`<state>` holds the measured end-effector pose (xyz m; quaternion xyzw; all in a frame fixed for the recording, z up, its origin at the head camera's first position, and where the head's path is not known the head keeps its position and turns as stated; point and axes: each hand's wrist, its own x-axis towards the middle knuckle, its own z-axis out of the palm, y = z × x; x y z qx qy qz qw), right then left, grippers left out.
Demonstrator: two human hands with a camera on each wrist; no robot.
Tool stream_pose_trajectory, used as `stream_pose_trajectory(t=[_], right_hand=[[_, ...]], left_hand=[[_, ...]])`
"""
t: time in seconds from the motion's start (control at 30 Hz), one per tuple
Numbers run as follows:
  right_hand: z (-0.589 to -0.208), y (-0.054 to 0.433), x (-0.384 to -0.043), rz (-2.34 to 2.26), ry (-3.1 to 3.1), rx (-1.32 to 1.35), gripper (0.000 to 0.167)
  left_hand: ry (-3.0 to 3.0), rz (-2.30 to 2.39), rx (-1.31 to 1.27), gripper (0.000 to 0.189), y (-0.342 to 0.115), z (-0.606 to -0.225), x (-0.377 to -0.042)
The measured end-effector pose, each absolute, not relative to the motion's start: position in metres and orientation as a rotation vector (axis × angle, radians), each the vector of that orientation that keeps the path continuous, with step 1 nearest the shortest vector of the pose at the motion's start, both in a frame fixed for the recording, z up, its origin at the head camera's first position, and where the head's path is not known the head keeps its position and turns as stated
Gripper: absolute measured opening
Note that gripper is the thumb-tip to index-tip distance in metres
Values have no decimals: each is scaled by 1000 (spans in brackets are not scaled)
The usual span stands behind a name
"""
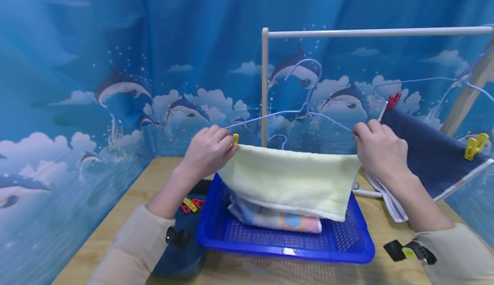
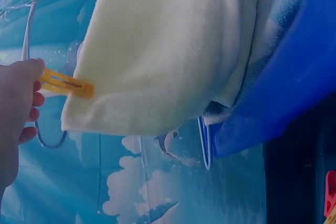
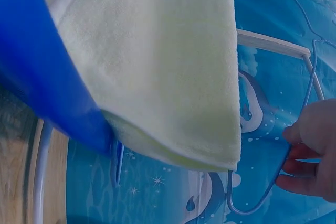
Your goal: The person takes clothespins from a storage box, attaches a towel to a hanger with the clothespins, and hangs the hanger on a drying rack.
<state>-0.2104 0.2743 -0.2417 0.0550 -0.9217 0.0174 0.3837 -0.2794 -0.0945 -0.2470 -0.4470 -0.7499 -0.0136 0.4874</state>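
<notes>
The pale yellow towel (image 1: pixel 293 177) hung folded over the lower wire of the blue hanger (image 1: pixel 307 106), above the blue basket (image 1: pixel 289 254); the left hand (image 1: pixel 211 151) pinched a yellow clip (image 2: pixel 68 83) at the towel's left corner, thumb and fingers drawn together on its end; the right hand (image 1: pixel 382 150) had its fingers curled round the hanger's wire on the other side, and no clip showed at that corner; the likeliest trouble, I judged, was the towel sliding along the smooth wire, since its right end seemed held by its drape alone; if the clip had caught only cloth, or too thin an edge, it could have sprung off; a tilt of the hanger, whose hook stood free of the rack rail (image 1: pixel 378 32), could have tipped the towel onto the patterned cloth (image 1: pixel 285 225) in the basket; the towel looked soft and plush, with a fine pile and a pale, straight hem; the hanger was thin wire bent into a curved hook; the basket looked like glossy plastic, its rim thick and rounded, its walls pierced like mesh
</notes>
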Motion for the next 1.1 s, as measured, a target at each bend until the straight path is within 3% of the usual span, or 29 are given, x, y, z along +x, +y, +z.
stream_pose_trajectory(t=[0.57, 1.1], right_hand=[[-241, 279, -205, 115, -2360, 114, 15], [-245, 283, -203, 125, -2364, 98, 17]], left_hand=[[-2408, -30, -627, 51, -146, -278, -285], [-2745, 153, -655, 51, -173, -324, -313]])
